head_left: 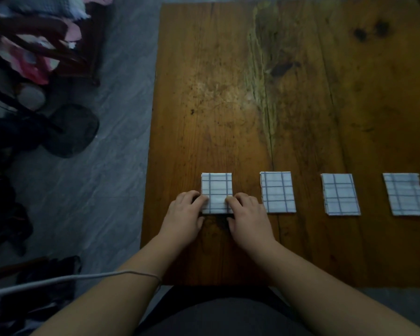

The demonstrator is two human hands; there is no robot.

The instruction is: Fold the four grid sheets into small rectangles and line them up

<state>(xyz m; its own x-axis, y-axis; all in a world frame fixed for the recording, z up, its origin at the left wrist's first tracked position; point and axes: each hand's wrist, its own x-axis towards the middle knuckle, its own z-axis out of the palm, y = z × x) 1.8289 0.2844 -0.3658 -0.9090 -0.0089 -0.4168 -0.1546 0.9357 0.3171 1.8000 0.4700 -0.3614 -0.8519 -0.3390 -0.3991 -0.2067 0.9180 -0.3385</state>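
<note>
Four folded grid sheets are lying in a row across the near part of the wooden table [228, 93], each a small upright rectangle with blue lines on white. Sheet one [216, 187] is sitting leftmost, near the table's left edge. Sheet two [277, 192] is lying to its right, sheet three [340, 194] further right, and sheet four [406, 194] near the right margin of the view. The four are standing apart from one another, with their far edges roughly level. Sheet four is showing a slightly ragged right edge.

Both hands are resting on sheet one. The left hand [184, 215] is lying palm down, its fingertips [204, 200] pressing flat on the sheet's lower left portion. The right hand [247, 218] is mirroring it, fingertips [229, 201] pressing on the lower right portion. The fingers of both hands are extended and bearing down, not curled around the sheet; nothing is being gripped. The fingertips of the two hands are lying near each other with a strip of sheet between them.

A pale cable [70, 278] is crossing the left forearm. Dark bags and clothing are lying on the grey floor [112, 166] to the left.
</note>
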